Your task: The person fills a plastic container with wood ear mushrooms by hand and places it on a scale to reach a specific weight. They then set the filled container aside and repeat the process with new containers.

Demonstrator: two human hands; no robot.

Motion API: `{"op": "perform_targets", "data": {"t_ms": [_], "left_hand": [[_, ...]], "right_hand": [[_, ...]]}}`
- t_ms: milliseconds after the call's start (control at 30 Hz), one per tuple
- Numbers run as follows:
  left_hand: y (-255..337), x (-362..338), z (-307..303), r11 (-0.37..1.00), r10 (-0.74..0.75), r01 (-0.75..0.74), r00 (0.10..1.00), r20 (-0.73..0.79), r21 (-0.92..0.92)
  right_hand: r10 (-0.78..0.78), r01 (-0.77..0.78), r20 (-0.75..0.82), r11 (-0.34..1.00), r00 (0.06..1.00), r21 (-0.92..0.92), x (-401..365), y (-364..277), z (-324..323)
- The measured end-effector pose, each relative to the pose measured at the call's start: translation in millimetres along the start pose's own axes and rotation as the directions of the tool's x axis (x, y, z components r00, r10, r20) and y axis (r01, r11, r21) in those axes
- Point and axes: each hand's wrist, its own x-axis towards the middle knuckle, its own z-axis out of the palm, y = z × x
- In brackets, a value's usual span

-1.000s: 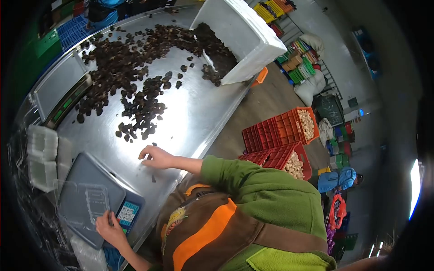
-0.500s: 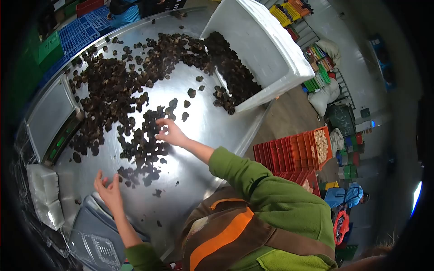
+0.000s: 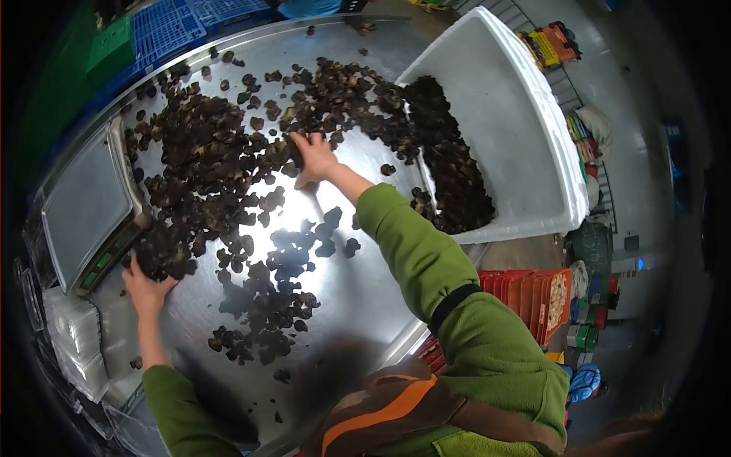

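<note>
Head view, items by size. One steel table (image 3: 365,305). One white box (image 3: 525,152), tipped on its side at the far right, with dark pieces massed inside its mouth. One heap (image 3: 202,145) of the same dark pieces, loose on the table between box and scale (image 3: 80,206); a smaller patch (image 3: 274,289) lies nearer the person. One stack of clear trays (image 3: 76,335), below the scale. Right hand (image 3: 316,160): fingers spread, tips against the heap's near edge. Left hand (image 3: 148,289): thumb and fingers wide apart, at the heap's edge by the scale; any grip there, cannot tell. Just changed: both hands have reached farther out, from the nearer patch to the main heap, and now frame its near side.
</note>
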Motion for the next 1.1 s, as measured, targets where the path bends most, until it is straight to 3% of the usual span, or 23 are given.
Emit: {"op": "perform_targets", "data": {"t_ms": [33, 100, 167, 233, 333, 400, 533, 600, 633, 667, 700, 733, 767, 800, 833, 900, 1000, 1067, 1100], "left_hand": [[23.6, 4.5, -3.5, 0.999, 0.005, -0.001, 0.997, 0.082, -0.048], [57.9, 8.7, 6.8, 0.99, 0.098, -0.087, 0.99, 0.097, -0.113], [82.3, 9.5, 24.5, 0.962, 0.2, -0.181, 0.977, 0.074, -0.204], [107.8, 3.2, 36.1, 0.924, 0.246, -0.202, 0.964, 0.102, -0.325], [133.1, -20.0, 31.4, 0.89, 0.266, -0.184, 0.953, 0.147, -0.418], [138.5, -38.8, 26.0, 0.876, 0.245, -0.137, 0.952, 0.182, -0.462], [134.9, -79.3, 15.8, 0.875, 0.277, -0.204, 0.955, 0.108, -0.44], [136.8, -93.9, 11.3, 0.812, 0.38, -0.329, 0.925, 0.009, -0.483], [145.0, -107.0, 4.0, 0.838, 0.35, -0.319, 0.937, -0.013, -0.443], [152.6, -120.5, -2.4, 0.857, 0.329, -0.317, 0.943, -0.044, -0.407], [153.7, -130.2, -2.3, 0.838, 0.329, -0.287, 0.944, 0.01, -0.464], [151.2, -139.5, -1.0, 0.825, 0.325, -0.241, 0.942, 0.079, -0.511], [149.7, -147.7, -1.0, 0.773, 0.364, -0.235, 0.925, 0.109, -0.589], [147.9, -157.5, -2.4, 0.723, 0.395, -0.21, 0.907, 0.145, -0.659], [146.1, -168.4, -2.2, 0.731, 0.397, -0.226, 0.908, 0.132, -0.644], [148.3, -186.0, -13.5, 0.713, 0.415, -0.228, 0.899, 0.137, -0.663], [139.3, -208.5, -34.8, 0.707, 0.403, -0.215, 0.905, 0.134, -0.674], [140.6, -228.2, -79.8, 0.68, 0.343, -0.095, 0.918, 0.2, -0.727], [126.7, -236.3, -88.9, 0.7, 0.362, -0.157, 0.919, 0.157, -0.696]], "right_hand": [[-0.039, 0.04, 0.023, 0.998, 0.999, -0.049, 0.7, -23.0, 9.7], [-0.141, 0.142, 0.098, 0.99, 0.985, 0.002, -9.6, -71.6, 14.3], [-0.267, 0.245, 0.099, 0.951, 0.959, 0.186, -15.3, -108.9, 33.4], [-0.346, 0.317, 0.102, 0.922, 0.933, 0.223, -28.6, -141.5, 43.9], [-0.437, 0.329, 0.1, 0.79, 0.894, 0.517, -37.3, -150.0, 60.7], [-0.47, 0.355, 0.076, 0.752, 0.879, 0.556, -54.5, -143.2, 71.4], [-0.472, 0.343, 0.032, 0.684, 0.881, 0.644, -107.8, -145.8, 69.3], [-0.522, 0.416, -0.037, 0.632, 0.852, 0.654, -130.4, -140.8, 66.4], [-0.538, 0.338, 0.073, 0.623, 0.84, 0.705, -141.9, -142.3, 57.0], [-0.446, 0.353, -0.035, 0.657, 0.894, 0.666, -166.6, -145.7, 59.0], [-0.433, 0.348, -0.046, 0.65, 0.9, 0.675, -178.4, -144.2, 55.6], [-0.382, 0.286, 0.023, 0.729, 0.924, 0.622, -183.8, -139.9, 63.4], [-0.345, 0.154, 0.132, 0.688, 0.929, 0.709, -192.9, -138.5, 61.2], [-0.316, 0.027, 0.172, 0.538, 0.933, 0.843, -201.9, -137.8, 69.7], [-0.305, 0.042, 0.149, 0.54, 0.941, 0.84, -210.0, -131.6, 76.3], [-0.249, -0.13, 0.284, 0.495, 0.926, 0.859, -243.8, -136.1, 56.4], [-0.264, -0.097, 0.238, 0.455, 0.935, 0.885, -270.4, -149.8, 55.3], [-0.39, 0.086, 0.188, 0.586, 0.901, 0.805, -269.9, -165.3, 59.6], [-0.345, 0.039, 0.166, 0.515, 0.924, 0.857, -293.0, -186.3, 37.6]]}}
